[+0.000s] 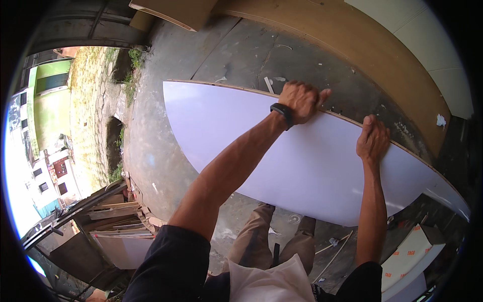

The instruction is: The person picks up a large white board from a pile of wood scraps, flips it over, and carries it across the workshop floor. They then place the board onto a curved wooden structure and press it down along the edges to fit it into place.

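A large white panel [236,128] with a glossy face and a thin brown edge stands tilted on its side in front of me. My left hand [300,102], a black band at its wrist, is closed over the panel's upper edge near the middle, its thumb pointing right. Farther right along the same edge, my right hand [373,140] grips the panel, with its thumb on the near side. The fingertips of both hands are hidden behind the board. The panel's lower edge is close to my shoes.
Beyond the panel lies a long brown board [332,38], and pale panels [420,35] stand at the far right. Scrap boards [121,226] are stacked at lower left. A white box with orange print [410,254] sits at lower right, near thin sticks [334,251] on the grey floor [151,141].
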`<act>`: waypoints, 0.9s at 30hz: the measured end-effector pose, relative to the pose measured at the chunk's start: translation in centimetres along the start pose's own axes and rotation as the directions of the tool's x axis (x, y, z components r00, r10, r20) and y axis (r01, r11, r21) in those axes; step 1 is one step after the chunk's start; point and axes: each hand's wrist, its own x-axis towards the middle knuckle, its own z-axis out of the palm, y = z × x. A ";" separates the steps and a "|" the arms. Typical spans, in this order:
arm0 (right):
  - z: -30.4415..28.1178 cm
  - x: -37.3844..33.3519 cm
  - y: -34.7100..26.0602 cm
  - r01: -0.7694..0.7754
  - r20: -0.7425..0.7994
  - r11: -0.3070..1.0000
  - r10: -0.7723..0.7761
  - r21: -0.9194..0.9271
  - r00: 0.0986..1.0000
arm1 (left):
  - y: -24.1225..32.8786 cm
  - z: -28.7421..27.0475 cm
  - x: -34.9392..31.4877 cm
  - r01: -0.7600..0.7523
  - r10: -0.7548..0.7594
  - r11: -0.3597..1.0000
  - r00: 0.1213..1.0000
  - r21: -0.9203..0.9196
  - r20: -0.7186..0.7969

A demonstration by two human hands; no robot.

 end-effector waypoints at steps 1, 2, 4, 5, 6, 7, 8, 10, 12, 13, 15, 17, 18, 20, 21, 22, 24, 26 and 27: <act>0.0 0.1 -0.4 0.013 0.000 1.000 -0.013 0.014 1.000 | -3.3 -2.0 -1.0 0.041 -0.041 0.998 0.999 0.051 -0.012; 0.1 0.1 -0.2 0.024 -0.006 0.999 -0.024 0.023 1.000 | -7.0 -3.1 -2.1 0.021 -0.013 0.990 0.998 0.138 -0.058; 0.6 0.0 0.7 0.045 -0.035 0.999 -0.045 0.011 0.998 | -12.0 -6.4 -3.7 0.033 -0.024 0.982 0.998 0.188 -0.054; 0.4 -0.1 0.8 0.037 -0.010 0.999 -0.037 0.007 0.999 | -14.1 -7.6 -4.5 0.042 -0.033 0.984 0.998 0.176 -0.051; 0.5 -0.2 0.6 0.032 0.019 0.999 -0.032 0.004 0.999 | -16.2 -8.5 -5.3 -0.036 0.056 0.980 0.993 0.194 -0.100; 0.6 -0.2 0.6 0.027 0.017 1.000 -0.027 -0.004 0.999 | -17.6 -9.2 -5.9 -0.051 0.070 0.979 0.994 0.196 -0.090; 0.7 -0.3 0.4 0.037 0.009 0.999 -0.037 -0.001 0.999 | -19.0 -9.8 -6.4 -0.066 0.083 0.978 0.993 0.197 -0.079; 0.8 -0.2 0.4 0.061 -0.010 0.998 -0.061 0.008 0.998 | -21.6 -11.1 -7.1 -0.029 0.048 0.975 0.996 0.219 -0.079; 0.7 -0.3 0.6 0.054 -0.008 0.998 -0.054 0.030 0.999 | -25.5 -13.5 -8.4 -0.003 0.021 0.965 0.998 0.261 -0.067; 0.9 -0.3 0.6 0.046 -0.009 0.998 -0.045 0.043 0.999 | -27.7 -14.8 -9.2 0.054 -0.043 0.958 0.998 0.281 -0.043; 0.7 0.0 0.7 0.015 0.022 0.999 -0.016 0.037 1.000 | -29.2 -16.0 -9.9 0.002 0.017 0.974 0.997 0.228 -0.081; 0.8 -0.2 0.3 0.014 0.047 0.999 -0.016 0.038 0.999 | -30.7 -16.2 -10.5 -0.027 0.045 0.975 0.996 0.221 -0.077; 0.6 -0.2 0.5 0.028 0.048 0.999 -0.030 0.035 0.998 | -31.2 -16.5 -10.4 -0.025 0.042 0.976 0.997 0.215 -0.071; 0.6 0.2 0.4 0.034 0.039 0.999 -0.036 0.039 0.999 | -33.3 -17.7 -10.9 0.024 -0.010 0.972 0.998 0.234 -0.061; 0.8 -0.1 0.6 0.022 0.042 0.999 -0.024 0.041 0.999 | -33.5 -17.8 -10.9 0.021 0.000 0.972 0.996 0.236 -0.089; 0.9 -0.3 0.7 0.011 0.046 0.999 -0.013 0.043 0.999 | -33.8 -17.9 -11.0 0.019 0.009 0.971 0.993 0.239 -0.117; 0.8 -0.2 0.9 -0.021 0.060 0.998 0.018 0.060 0.998 | -34.1 -18.0 -10.7 0.114 -0.096 0.973 0.991 0.201 -0.097; 0.8 -0.4 1.1 -0.028 0.071 0.997 0.023 0.072 0.997 | -34.5 -17.7 -10.5 0.179 -0.168 0.967 0.983 0.179 -0.077; 0.7 -0.6 1.0 -0.022 0.072 0.997 0.017 0.075 0.997 | -34.7 -17.8 -10.1 0.192 -0.183 0.966 0.981 0.175 -0.069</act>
